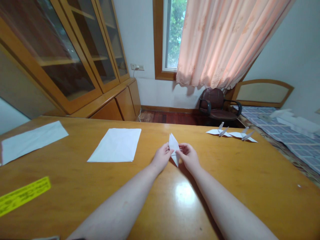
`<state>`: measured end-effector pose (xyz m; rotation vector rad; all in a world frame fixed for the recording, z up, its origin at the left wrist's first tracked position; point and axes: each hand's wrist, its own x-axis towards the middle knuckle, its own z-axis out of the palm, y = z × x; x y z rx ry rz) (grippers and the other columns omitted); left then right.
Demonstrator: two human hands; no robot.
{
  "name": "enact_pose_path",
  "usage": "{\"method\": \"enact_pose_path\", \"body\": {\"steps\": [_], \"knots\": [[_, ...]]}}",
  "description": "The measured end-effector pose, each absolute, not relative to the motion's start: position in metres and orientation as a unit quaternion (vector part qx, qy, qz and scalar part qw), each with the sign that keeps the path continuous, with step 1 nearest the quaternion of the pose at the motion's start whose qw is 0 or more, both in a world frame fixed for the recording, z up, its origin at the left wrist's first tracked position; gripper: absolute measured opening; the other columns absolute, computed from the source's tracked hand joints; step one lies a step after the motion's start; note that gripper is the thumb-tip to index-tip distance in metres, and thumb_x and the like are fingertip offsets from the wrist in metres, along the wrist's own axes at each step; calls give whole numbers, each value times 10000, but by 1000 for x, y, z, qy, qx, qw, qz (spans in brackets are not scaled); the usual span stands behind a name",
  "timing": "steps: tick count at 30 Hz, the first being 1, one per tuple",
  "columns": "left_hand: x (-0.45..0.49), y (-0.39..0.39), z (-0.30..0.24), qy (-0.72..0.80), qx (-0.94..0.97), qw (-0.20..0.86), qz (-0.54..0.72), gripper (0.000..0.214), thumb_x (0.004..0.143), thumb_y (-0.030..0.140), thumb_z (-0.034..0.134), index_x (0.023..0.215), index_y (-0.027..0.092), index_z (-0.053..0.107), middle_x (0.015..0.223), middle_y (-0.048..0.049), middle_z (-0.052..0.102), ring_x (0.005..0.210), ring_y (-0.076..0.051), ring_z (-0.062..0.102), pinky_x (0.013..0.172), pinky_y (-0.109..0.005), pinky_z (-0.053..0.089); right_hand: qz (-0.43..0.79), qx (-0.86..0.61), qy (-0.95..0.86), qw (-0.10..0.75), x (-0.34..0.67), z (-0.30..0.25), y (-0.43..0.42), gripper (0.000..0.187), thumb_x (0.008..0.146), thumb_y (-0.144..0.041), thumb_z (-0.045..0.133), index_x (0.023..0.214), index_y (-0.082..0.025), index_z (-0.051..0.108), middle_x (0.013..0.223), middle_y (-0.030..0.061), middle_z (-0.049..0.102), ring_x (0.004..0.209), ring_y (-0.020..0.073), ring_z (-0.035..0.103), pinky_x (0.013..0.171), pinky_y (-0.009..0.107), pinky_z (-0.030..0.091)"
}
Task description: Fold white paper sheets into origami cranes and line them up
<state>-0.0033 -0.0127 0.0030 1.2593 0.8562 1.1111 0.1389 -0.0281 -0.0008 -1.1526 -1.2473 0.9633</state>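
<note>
Both hands hold a small piece of folded white paper [174, 143] just over the middle of the table. It is a narrow diamond shape, with pointed flaps at its top and one point hanging down below the thumbs. My left hand [162, 156] pinches its left edge, thumb in front. On the right edge, my right hand [189, 156] is closed the same way, its thumb near the other one. The fingers behind the paper are partly hidden. Two folded white paper cranes [220, 132] stand side by side at the table's far right.
A stack of white paper sheets [116, 145] lies left of my hands. Farther left are a white paper strip [35, 141] and a yellow label [25, 196] with dark print. Beyond the wooden table [232, 180] stand a glass-door cabinet, an office chair [216, 103] and a bed.
</note>
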Motion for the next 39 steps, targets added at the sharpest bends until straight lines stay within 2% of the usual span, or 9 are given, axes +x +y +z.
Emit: {"method": "enact_pose_path", "body": {"steps": [4,10,16,21,25,30,33,39], "knots": [[-4,-12,3,377,503,601,493,604,751,156,573,1312,203,354,945,-49,670,832,-157,654,760,-306,512,477,-451,-484,579,139,-1,-26,419,616,-320,723,993,-193,592,975,73,641,804,168,589,763,333,485],[-5,-12,5,396,503,595,487,500,741,210,599,1214,197,436,977,-61,641,738,-133,642,578,-213,490,493,-464,-457,577,139,7,-27,433,592,-322,731,988,-190,616,955,70,661,731,156,589,719,335,493],[-4,-14,5,375,508,604,486,604,710,178,631,1271,211,409,1055,-75,607,708,-92,612,586,-198,486,499,-481,-427,581,141,5,-26,349,581,-323,733,879,-185,614,839,54,665,696,167,607,664,325,502],[-4,-14,5,367,509,613,481,609,725,148,603,1300,219,415,1146,-86,589,751,-89,605,650,-218,499,515,-457,-427,586,141,6,-25,441,585,-283,732,1002,-199,618,995,67,649,750,166,614,715,337,505],[-4,-12,3,374,508,605,485,556,713,140,609,1244,207,458,1142,-87,592,790,-104,611,702,-247,503,527,-448,-434,577,141,8,-27,445,599,-275,721,1022,-192,612,1008,69,647,751,164,615,716,335,502],[-4,-13,3,385,515,603,472,349,712,176,627,1048,150,537,932,-64,659,744,-127,626,679,-257,505,533,-447,-421,582,140,8,-27,373,585,-277,732,921,-192,595,843,40,664,700,161,615,687,321,499],[-4,-13,4,384,508,616,463,302,706,223,649,983,143,558,865,-55,673,761,-150,637,695,-275,508,518,-446,-422,595,141,6,-26,408,570,-267,745,941,-201,591,939,48,656,708,150,612,694,309,497],[-4,-11,3,389,510,588,492,208,688,304,671,809,147,608,806,-27,674,767,-156,630,736,-278,493,534,-460,-455,544,144,-2,-26,301,646,-325,709,899,-174,647,828,52,680,728,166,620,698,310,487]]}}
